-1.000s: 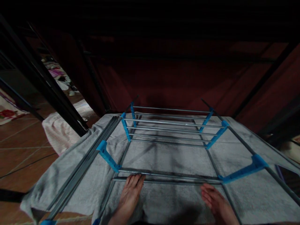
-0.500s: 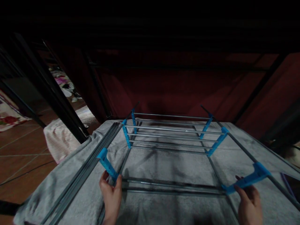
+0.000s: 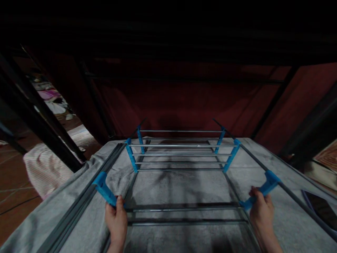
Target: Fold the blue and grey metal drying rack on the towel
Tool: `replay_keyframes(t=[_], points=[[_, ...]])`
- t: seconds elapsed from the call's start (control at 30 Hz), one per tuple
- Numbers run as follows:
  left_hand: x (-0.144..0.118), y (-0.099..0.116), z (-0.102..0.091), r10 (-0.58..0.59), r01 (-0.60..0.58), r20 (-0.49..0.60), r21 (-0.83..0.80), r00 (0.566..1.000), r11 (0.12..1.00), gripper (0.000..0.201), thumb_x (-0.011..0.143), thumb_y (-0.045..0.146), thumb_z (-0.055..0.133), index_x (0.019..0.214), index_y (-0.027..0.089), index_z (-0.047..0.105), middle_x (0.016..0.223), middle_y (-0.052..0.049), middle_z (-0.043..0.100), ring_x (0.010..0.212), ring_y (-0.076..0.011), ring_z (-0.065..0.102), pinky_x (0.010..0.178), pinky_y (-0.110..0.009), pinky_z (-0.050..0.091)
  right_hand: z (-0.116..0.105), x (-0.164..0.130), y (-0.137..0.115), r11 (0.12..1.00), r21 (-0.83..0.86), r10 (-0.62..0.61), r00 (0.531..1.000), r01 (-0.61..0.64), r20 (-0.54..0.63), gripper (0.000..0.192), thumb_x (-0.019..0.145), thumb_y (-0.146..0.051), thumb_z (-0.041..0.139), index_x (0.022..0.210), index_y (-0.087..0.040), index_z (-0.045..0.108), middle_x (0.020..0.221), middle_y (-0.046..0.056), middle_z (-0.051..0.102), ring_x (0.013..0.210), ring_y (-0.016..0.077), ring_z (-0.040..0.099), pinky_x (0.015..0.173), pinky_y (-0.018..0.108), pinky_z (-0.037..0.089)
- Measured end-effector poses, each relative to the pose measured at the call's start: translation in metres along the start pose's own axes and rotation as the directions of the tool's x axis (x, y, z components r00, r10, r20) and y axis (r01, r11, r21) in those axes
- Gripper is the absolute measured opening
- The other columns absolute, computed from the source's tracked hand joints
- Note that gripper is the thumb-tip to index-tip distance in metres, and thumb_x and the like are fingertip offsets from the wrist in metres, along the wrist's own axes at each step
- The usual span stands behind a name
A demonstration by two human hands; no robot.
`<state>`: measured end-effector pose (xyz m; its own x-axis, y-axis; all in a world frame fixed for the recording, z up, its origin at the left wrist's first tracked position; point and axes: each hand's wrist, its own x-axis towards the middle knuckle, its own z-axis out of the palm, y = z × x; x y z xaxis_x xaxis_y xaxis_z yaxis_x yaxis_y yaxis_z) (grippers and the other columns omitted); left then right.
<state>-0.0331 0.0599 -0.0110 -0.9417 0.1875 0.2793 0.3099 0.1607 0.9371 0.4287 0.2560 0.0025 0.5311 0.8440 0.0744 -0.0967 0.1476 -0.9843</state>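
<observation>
Both hands hold tight. Left hand (image 3: 116, 218) has its grip shut on a blue bracket (image 3: 104, 189) at the near left corner of the metal rack (image 3: 181, 182). Right hand (image 3: 259, 210) is closed on the blue bracket (image 3: 263, 191) at the near right corner. That rack lies flat on a grey towel (image 3: 181, 179). Both wrists are cut off at the bottom edge. Dark red fabric (image 3: 184, 98) behind is dim and hard to see. Loose grey rods (image 3: 86, 200) lie left of the rack. A pink striped cloth (image 3: 44, 168) sits on the floor.
</observation>
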Motion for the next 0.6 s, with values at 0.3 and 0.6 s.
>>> replay_keyframes(t=[0.3,0.6], points=[[-0.004,0.002,0.008,0.031,-0.028,-0.047,0.062,0.998,0.998,0.035,0.078,0.054,0.055,0.074,0.019,0.055,0.066,-0.001,0.054,0.063,-0.0201,0.051,0.063,-0.036,0.042,0.015,0.016,0.009,0.994,0.096,0.064,0.997,-0.061,-0.032,0.031,0.066,-0.041,0.071,0.083,-0.019,0.060,0.073,-0.005,0.055,0.068,0.0129,0.046,0.061,0.027,0.032],[-0.008,-0.001,0.009,-0.025,0.029,-0.051,0.083,0.998,0.996,0.036,0.076,0.055,0.055,0.075,0.019,0.056,0.068,-0.002,0.054,0.064,-0.0210,0.052,0.065,-0.038,0.044,0.010,0.017,0.016,0.992,0.120,0.038,0.999,-0.040,0.015,0.029,0.067,-0.040,0.072,0.082,-0.019,0.058,0.071,-0.006,0.055,0.067,0.0120,0.048,0.062,0.026,0.034]])
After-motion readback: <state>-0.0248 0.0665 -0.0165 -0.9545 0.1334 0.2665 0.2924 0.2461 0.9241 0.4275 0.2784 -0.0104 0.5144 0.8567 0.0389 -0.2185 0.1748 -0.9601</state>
